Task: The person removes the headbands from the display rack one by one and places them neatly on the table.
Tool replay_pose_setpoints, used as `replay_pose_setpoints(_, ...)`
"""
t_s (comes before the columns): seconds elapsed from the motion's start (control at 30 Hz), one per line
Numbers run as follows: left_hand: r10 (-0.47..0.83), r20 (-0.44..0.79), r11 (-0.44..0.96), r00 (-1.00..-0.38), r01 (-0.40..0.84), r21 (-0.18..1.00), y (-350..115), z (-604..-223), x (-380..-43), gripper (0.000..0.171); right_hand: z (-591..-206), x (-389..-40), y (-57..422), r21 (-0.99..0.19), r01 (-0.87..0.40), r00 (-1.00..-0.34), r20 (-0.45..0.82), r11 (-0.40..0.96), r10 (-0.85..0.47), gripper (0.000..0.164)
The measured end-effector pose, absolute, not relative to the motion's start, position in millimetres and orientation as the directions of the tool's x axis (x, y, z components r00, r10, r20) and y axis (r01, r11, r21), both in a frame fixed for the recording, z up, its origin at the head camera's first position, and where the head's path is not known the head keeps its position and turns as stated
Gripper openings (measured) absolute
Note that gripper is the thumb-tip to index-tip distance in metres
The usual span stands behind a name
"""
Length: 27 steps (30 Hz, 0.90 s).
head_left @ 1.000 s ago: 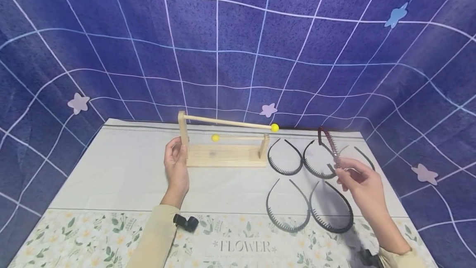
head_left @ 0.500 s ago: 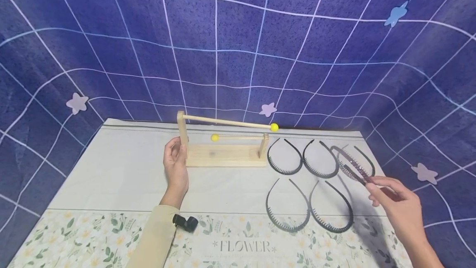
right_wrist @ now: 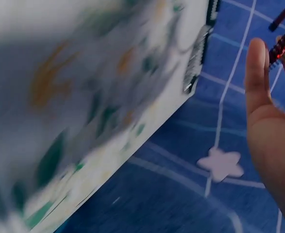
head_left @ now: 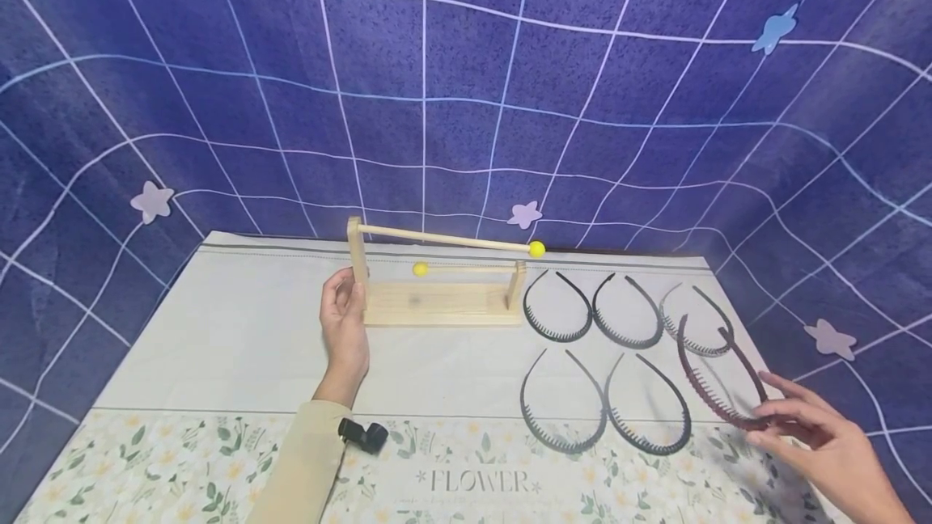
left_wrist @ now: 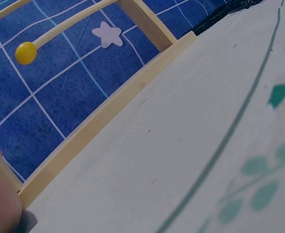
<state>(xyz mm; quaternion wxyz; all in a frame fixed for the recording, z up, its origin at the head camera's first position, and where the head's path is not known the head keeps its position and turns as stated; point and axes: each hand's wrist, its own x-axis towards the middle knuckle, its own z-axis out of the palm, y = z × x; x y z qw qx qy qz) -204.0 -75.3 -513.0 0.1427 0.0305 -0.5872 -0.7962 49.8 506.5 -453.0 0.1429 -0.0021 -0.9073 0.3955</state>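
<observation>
A wooden stand (head_left: 440,306) has two upright posts, each with a peg tipped by a yellow ball (head_left: 536,249). My left hand (head_left: 345,322) grips its left post (head_left: 357,253); part of that hand shows beside the wood in the left wrist view. At the right, my right hand (head_left: 823,435) pinches a dark red toothed headband (head_left: 706,396) between thumb and fingers, its ends pointing away. The headband overlaps the back right black headband (head_left: 717,352) in the head view. In the right wrist view only a bit of the red headband (right_wrist: 283,46) shows at the thumb.
More black headbands lie right of the stand: one (head_left: 558,338) beside another (head_left: 633,344) in the back row, two (head_left: 571,449) (head_left: 655,451) in front. A floral cloth (head_left: 218,467) covers the table's near side. A blue curtain (head_left: 466,144) hangs behind.
My right hand has moved right and toward me, carrying the red headband from above the back row and turning it so its loop lies flatter. The left hand and stand stay put.
</observation>
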Motion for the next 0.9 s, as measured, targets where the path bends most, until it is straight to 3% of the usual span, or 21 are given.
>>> replay_pose_setpoints(0.3, -0.277, 0.120, -0.278, -0.953, 0.199, 0.940, -76, -515, -204, 0.028, -474, 64, 545, -0.720, -0.044, -0.986, 0.144, 0.692, 0.086, 0.034)
replay_pose_setpoints(0.6, -0.281, 0.119, -0.276, -0.952, 0.199, 0.941, -75, -514, -206, 0.028, -494, 69, 573, -0.708, -0.065, -0.986, 0.156, 0.704, 0.066, 0.037)
replay_pose_setpoints(0.9, -0.272, 0.127, -0.265, -0.954, 0.201, 0.943, -75, -515, -206, 0.028, -501, 71, 580, -0.587, 0.033, -0.991, 0.089, 0.809, 0.105, 0.039)
